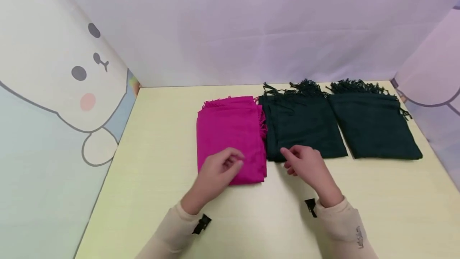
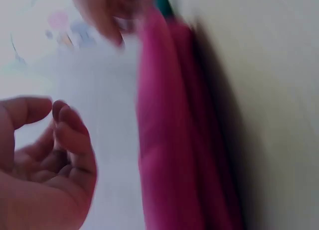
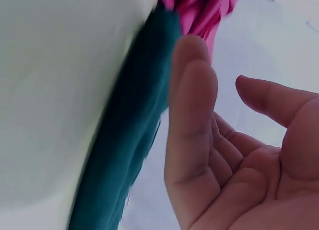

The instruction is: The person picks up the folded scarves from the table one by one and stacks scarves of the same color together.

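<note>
A folded magenta scarf (image 1: 230, 131) with a short fringe lies on the table. My left hand (image 1: 219, 169) hovers over its near part, fingers loosely curled and thumb close to the index finger; in the left wrist view nothing is in that hand (image 2: 55, 170). Beside the magenta scarf lies a folded dark green scarf (image 1: 307, 123), its fringe pointing to the back. My right hand (image 1: 303, 165) is at its near edge, holding nothing. The right wrist view shows that hand (image 3: 214, 150) with thumb and fingers apart, in front of the green scarf's edge (image 3: 129, 125).
Another folded dark green scarf (image 1: 375, 127) lies at the right, fringe toward the back. The pale yellow table (image 1: 158, 143) meets a light curtain (image 1: 251, 31) behind. Printed cartoon panels (image 1: 46, 139) flank both sides.
</note>
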{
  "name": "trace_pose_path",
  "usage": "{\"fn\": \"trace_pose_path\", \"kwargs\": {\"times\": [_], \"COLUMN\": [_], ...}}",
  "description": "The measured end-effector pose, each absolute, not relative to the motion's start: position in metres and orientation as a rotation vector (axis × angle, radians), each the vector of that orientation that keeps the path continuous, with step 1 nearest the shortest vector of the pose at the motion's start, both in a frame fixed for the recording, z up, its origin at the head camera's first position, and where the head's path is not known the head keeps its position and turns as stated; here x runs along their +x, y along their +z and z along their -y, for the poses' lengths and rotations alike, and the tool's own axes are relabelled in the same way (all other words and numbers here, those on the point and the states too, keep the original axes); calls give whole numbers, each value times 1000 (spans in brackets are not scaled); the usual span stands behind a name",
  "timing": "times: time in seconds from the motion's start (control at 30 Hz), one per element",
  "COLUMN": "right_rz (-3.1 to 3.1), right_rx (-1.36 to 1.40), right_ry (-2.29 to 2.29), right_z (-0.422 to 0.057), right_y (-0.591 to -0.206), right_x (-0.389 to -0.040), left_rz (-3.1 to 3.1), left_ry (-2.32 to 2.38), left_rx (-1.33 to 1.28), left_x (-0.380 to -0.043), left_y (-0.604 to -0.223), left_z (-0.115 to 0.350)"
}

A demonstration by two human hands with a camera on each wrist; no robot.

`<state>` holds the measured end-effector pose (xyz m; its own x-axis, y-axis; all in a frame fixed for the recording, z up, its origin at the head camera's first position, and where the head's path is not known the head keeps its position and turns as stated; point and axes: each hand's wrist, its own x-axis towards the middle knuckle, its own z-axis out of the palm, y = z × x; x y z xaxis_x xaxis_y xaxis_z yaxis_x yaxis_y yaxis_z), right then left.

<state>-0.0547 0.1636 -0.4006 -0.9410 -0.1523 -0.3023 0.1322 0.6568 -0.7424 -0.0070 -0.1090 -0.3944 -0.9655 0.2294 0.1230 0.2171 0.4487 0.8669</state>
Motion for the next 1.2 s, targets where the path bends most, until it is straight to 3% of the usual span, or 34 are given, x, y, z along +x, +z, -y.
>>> {"fn": "trace_pose_path", "kwargs": {"times": [0.2,0.37,0.57,0.83,1.03,1.2], "right_rz": [-2658,-2817,-2875,-2869,-2743,-2507], "right_rx": [36,150,299,240,268,434], "right_ry": [-1070,-920,-710,-631,-835,-1220], "right_z": [-206,-242,-272,-293,-284,-285], "right_y": [-399,-401,-405,-412,-419,-417], "right_x": [-62,-62,-61,-68,-78,-79], "left_rz": [-2236,-2029,-1976,-1757,-1607,-1534], "left_ry": [1901,2000,1990,2056,2153,2225], "left_rx": [362,170,-72,-291,-436,-389], "left_x": [-12,-22,-32,-42,-48,-56], "left_y": [-393,-401,-409,-411,-410,-410], "left_z": [45,15,7,-3,3,3]}}
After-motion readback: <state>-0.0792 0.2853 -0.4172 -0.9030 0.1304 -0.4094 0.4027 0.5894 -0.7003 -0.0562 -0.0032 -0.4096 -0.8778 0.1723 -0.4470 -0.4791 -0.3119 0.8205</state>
